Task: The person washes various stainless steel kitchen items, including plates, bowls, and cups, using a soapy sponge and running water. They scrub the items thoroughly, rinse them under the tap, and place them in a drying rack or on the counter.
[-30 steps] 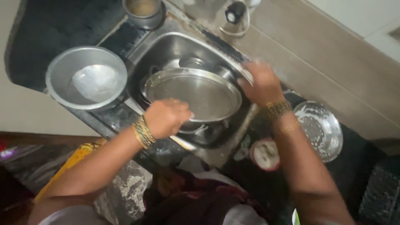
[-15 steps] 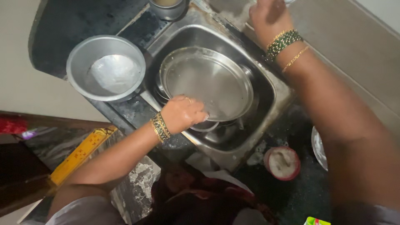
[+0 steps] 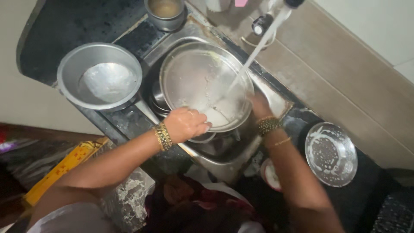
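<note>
sink [image 3: 276,101] holds steel plate [image 3: 202,84] under water; both hands [image 3: 186,124] [image 3: 261,105] grip closed on it.

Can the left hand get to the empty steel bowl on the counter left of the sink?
Probably yes. The left hand holds the plate's near rim, and the steel bowl sits open on that side with nothing between.

The big round plate [image 3: 202,82] in the middle of the frame is thin steel, wet and shiny. The sink [image 3: 224,159] below it is also steel, with a duller brushed look. The bowl [image 3: 100,77] at upper left is matt grey metal. The counter [image 3: 64,26] is dark polished stone with pale speckles. The strainer [image 3: 331,154] at right is glossy perforated metal. The bangles [image 3: 163,136] look like gold metal.
</note>
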